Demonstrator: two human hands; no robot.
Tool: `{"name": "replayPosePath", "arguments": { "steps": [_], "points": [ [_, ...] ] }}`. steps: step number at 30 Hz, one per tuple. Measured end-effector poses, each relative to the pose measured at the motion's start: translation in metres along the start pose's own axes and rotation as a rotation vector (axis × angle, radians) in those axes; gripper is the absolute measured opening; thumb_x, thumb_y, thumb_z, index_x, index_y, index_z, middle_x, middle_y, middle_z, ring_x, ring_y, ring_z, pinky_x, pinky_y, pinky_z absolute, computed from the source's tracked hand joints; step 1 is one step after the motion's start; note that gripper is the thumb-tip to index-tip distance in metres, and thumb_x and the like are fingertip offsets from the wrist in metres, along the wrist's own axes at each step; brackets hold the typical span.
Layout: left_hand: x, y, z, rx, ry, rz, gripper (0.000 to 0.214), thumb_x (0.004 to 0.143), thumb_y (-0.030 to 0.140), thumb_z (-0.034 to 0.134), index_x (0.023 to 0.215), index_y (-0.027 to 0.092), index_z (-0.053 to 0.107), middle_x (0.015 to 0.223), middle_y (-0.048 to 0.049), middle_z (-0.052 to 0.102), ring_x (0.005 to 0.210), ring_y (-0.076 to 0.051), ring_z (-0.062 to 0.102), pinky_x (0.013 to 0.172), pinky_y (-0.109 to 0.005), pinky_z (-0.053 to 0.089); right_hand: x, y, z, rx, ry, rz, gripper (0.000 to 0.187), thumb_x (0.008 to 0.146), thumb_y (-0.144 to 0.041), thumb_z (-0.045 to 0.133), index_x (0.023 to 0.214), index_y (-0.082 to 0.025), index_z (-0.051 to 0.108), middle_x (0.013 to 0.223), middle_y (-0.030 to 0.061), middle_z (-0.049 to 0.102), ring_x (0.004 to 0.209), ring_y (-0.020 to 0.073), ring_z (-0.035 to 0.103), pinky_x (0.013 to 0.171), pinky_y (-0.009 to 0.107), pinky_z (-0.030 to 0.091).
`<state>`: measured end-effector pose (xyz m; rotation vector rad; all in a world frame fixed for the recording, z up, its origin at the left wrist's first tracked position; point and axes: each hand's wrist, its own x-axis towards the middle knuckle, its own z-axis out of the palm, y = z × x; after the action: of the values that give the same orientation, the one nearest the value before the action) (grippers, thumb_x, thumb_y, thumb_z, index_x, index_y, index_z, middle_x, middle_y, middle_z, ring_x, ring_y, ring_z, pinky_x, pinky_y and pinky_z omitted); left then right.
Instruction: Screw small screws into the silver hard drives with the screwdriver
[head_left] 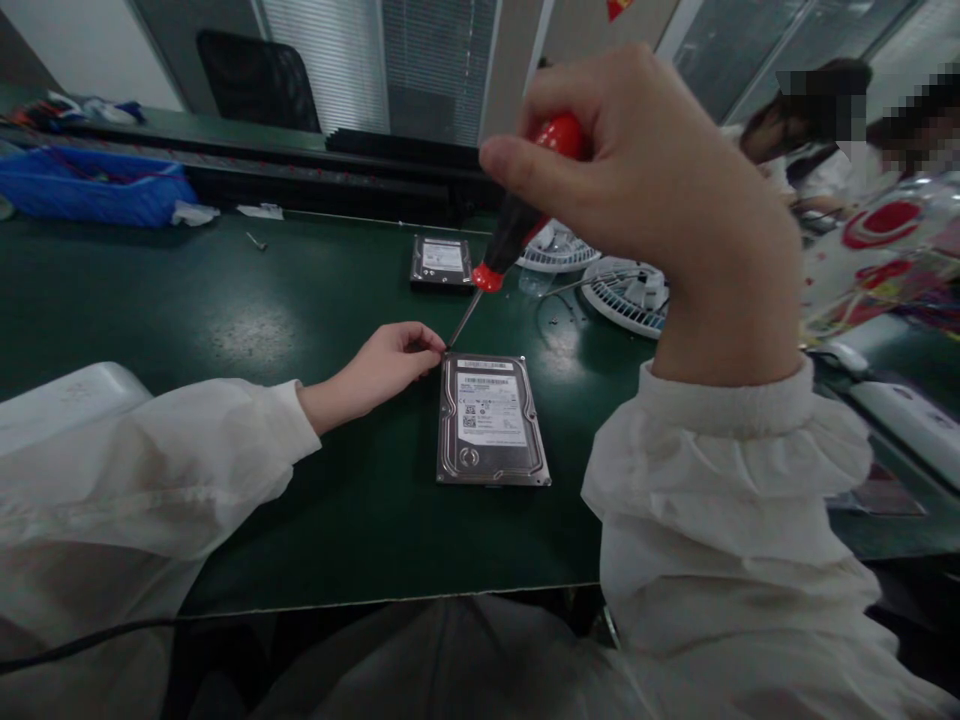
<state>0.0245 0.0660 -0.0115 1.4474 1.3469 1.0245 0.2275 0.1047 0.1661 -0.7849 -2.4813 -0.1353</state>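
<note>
A hard drive (491,405) lies label up on the green table in front of me. My right hand (607,160) is wrapped round the red and black handle of a screwdriver (514,225), held tilted above the drive. Its metal shaft slants down to the drive's far left corner. There the fingertips of my left hand (397,358) are pinched together beside the tip; what they hold, if anything, is too small to make out. Farther back a second hard drive (441,262) lies on the table.
White fan-like grilles (630,295) and small loose screws lie at the back right. A blue bin (97,188) stands at the far left, near a small metal piece (256,241). A white object (82,395) is by my left sleeve. Another person (817,140) sits at right.
</note>
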Motion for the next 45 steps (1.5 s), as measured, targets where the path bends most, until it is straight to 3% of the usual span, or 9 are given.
{"name": "replayPosePath", "arguments": {
  "steps": [4,9,14,20,25,31,35,41,45],
  "points": [
    [0.0,0.0,-0.001,0.015,-0.004,-0.006,0.009,0.084,0.022,0.066,0.09,0.017,0.069,0.086,-0.001,0.068,0.074,-0.014,0.06,0.067,-0.03,0.046,0.001,-0.002,0.001,0.044,-0.032,-0.02,0.014,0.084,-0.02,0.052,0.097,-0.02,0.058,0.098,0.0027,0.055,0.088,0.016,0.048,0.081,0.032,0.034],
    [0.0,-0.002,-0.003,0.031,-0.018,0.004,0.011,0.084,0.026,0.067,0.092,0.018,0.069,0.088,-0.001,0.069,0.076,-0.015,0.06,0.068,-0.031,0.046,0.001,0.0,0.003,-0.07,0.023,0.055,0.032,0.095,-0.047,0.05,0.081,-0.02,0.056,0.081,0.0022,0.05,0.081,0.0172,0.05,0.083,0.036,0.041],
    [-0.001,-0.001,-0.003,0.035,-0.017,-0.006,0.01,0.084,0.024,0.066,0.092,0.018,0.07,0.09,-0.0013,0.069,0.077,-0.015,0.061,0.068,-0.031,0.046,0.001,0.003,0.001,-0.032,-0.027,0.021,0.019,0.082,-0.018,0.056,0.1,-0.019,0.062,0.101,0.0033,0.061,0.097,0.0195,0.058,0.091,0.035,0.046],
    [0.0,-0.002,-0.003,0.041,-0.018,-0.008,0.011,0.085,0.025,0.067,0.093,0.019,0.069,0.091,-0.0012,0.069,0.078,-0.015,0.061,0.068,-0.031,0.046,0.0,0.003,0.002,-0.018,0.006,-0.03,0.035,0.097,-0.05,0.048,0.096,-0.018,0.062,0.091,0.0032,0.057,0.095,0.0198,0.058,0.093,0.038,0.046],
    [0.0,0.001,0.0,0.025,0.0,-0.017,0.006,0.084,0.018,0.065,0.089,0.017,0.068,0.085,-0.0005,0.067,0.073,-0.014,0.059,0.067,-0.03,0.045,0.0,-0.001,0.0,-0.028,-0.045,-0.023,0.03,0.083,-0.023,0.057,0.112,-0.02,0.058,0.118,0.0056,0.061,0.106,0.0213,0.058,0.095,0.035,0.045],
    [-0.002,0.003,0.0,0.021,-0.007,-0.01,0.007,0.084,0.02,0.066,0.09,0.018,0.068,0.086,-0.0006,0.068,0.075,-0.014,0.06,0.067,-0.03,0.046,0.002,0.001,0.002,-0.055,0.004,0.044,0.034,0.097,-0.051,0.049,0.088,-0.019,0.058,0.086,0.0026,0.053,0.089,0.0186,0.056,0.091,0.038,0.046],
    [-0.002,0.004,0.0,0.03,0.002,-0.021,0.007,0.084,0.019,0.065,0.089,0.017,0.068,0.087,-0.001,0.068,0.074,-0.015,0.06,0.068,-0.031,0.046,0.001,0.004,0.001,-0.071,-0.028,0.042,0.024,0.086,-0.023,0.058,0.109,-0.018,0.06,0.106,0.0034,0.058,0.1,0.0185,0.056,0.098,0.036,0.045],
    [0.0,-0.002,-0.003,0.035,-0.019,0.0,0.011,0.084,0.026,0.067,0.092,0.019,0.069,0.088,-0.0008,0.068,0.077,-0.015,0.06,0.069,-0.031,0.047,-0.001,0.006,0.001,-0.038,-0.001,0.05,0.043,0.099,-0.058,0.041,0.077,-0.021,0.049,0.076,0.0006,0.044,0.07,0.0144,0.04,0.077,0.035,0.037],
    [0.0,-0.004,-0.004,0.034,-0.015,0.002,0.011,0.084,0.026,0.067,0.091,0.019,0.069,0.088,-0.0012,0.068,0.076,-0.015,0.06,0.069,-0.032,0.047,-0.003,0.009,0.0,-0.033,-0.01,0.029,0.018,0.088,-0.029,0.058,0.102,-0.018,0.059,0.098,0.0035,0.056,0.083,0.0148,0.045,0.079,0.031,0.035]
  ]
}}
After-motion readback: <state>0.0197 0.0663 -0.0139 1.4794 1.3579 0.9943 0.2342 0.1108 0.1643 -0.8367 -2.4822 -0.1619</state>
